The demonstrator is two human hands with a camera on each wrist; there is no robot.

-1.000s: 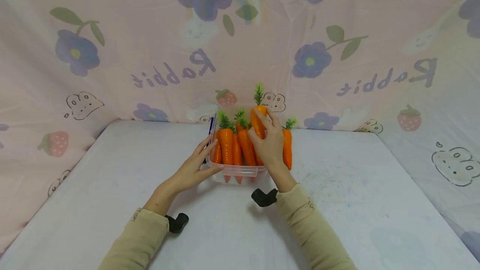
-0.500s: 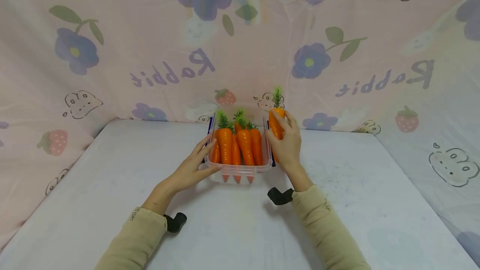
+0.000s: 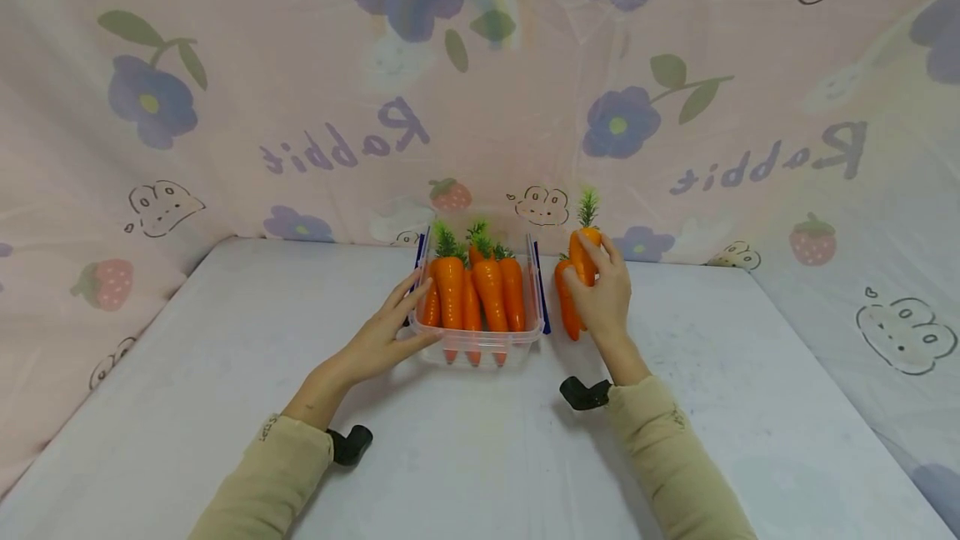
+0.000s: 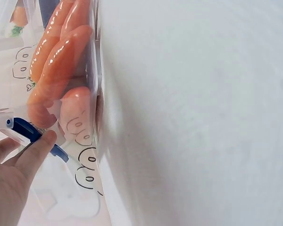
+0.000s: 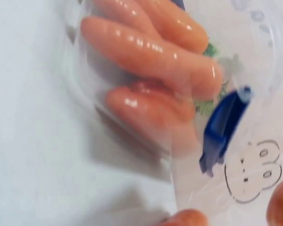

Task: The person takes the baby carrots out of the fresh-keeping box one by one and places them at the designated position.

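A clear plastic box [image 3: 480, 336] with blue clips stands mid-table, holding several orange carrots [image 3: 491, 294] with green tops. My left hand [image 3: 378, 344] rests at its left front corner, fingers spread along the side and thumb by the front rim. Seen from the left wrist, the fingertips touch the wall beside a blue clip [image 4: 26, 128]. To the right of the box, my right hand [image 3: 609, 294] pinches a carrot [image 3: 583, 248] upright near its top. Behind and left of that one is another carrot [image 3: 566, 298] outside the box, partly covered by it.
A white cloth covers the table [image 3: 697, 390]. Behind it and at both sides hangs a pink curtain [image 3: 480, 90] printed with flowers and rabbits. A blue clip [image 5: 221, 129] sticks out from the box's right side, close to my right hand.
My right hand has carried the carrot from over the box rightward past its right wall, and lowered it next to the carrot outside. The left hand and the box have stayed in place.
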